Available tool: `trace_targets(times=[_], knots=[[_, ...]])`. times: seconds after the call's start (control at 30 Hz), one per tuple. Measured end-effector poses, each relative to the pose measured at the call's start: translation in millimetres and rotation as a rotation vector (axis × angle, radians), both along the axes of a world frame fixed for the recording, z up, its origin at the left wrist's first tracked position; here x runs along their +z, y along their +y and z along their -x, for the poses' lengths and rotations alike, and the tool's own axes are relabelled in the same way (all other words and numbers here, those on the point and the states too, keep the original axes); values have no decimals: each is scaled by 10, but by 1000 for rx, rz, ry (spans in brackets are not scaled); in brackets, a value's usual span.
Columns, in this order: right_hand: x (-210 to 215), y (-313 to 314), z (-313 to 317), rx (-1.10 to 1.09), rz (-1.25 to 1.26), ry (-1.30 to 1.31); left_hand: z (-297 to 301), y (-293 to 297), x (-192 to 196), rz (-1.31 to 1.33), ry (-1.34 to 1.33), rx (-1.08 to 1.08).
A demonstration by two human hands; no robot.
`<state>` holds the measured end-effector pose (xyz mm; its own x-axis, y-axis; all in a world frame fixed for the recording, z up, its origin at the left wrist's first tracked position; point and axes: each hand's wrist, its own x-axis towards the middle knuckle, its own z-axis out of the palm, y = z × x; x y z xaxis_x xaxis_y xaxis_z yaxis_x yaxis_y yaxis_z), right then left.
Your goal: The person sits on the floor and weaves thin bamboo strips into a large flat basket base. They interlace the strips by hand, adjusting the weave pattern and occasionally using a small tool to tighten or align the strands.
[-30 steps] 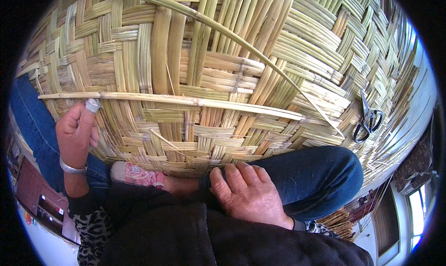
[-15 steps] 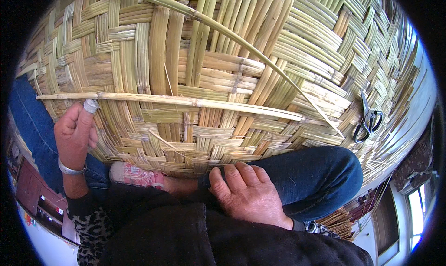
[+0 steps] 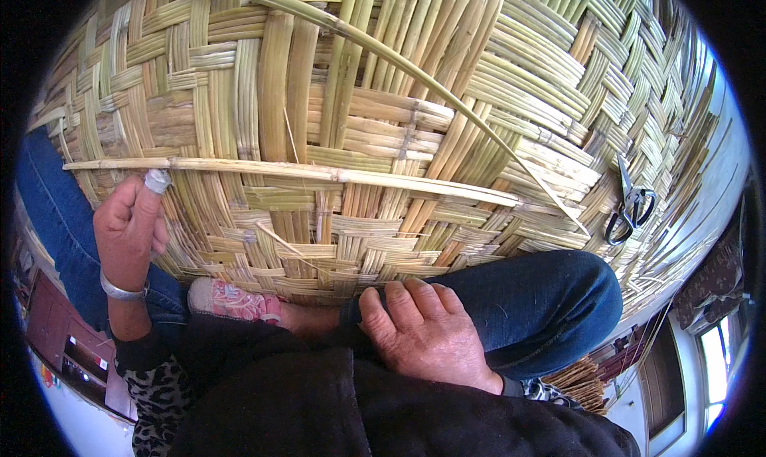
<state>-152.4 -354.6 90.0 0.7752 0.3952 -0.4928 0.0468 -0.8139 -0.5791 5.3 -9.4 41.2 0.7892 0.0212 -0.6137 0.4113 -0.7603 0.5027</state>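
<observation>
Fingers [image 3: 148, 197] of left hand [image 3: 128, 229] hide the reed's [image 3: 319, 172] end.

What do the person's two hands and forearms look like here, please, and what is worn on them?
The left hand is bare apart from a pale bandage-like wrap on one fingertip and a plain silver metal bangle at the wrist, above a dark cuff and leopard-print sleeve. The right hand is bare with no jewellery, ending at a black sleeve.

- Left hand [image 3: 128, 225]: raised, fingers curled, a taped fingertip up; it seems to pinch something.
- Right hand [image 3: 427, 337]: flat, palm down, fingers spread.
</observation>
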Motion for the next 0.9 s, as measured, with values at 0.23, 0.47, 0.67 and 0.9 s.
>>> trace_targets(times=[0.23, 0.47, 0.67, 0.9], knots=[[-28, 6, 4, 14, 6, -91, -7, 9, -6, -4, 19, -26], [-17, 9, 17, 8, 8, -72, -8, -26, 14, 34, 3, -1], [12, 5, 9, 3, 2, -6, -4, -27, 16, 27, 3, 3], [27, 5, 0, 8, 2, 30, -2, -22, 1, 14, -16, -16]])
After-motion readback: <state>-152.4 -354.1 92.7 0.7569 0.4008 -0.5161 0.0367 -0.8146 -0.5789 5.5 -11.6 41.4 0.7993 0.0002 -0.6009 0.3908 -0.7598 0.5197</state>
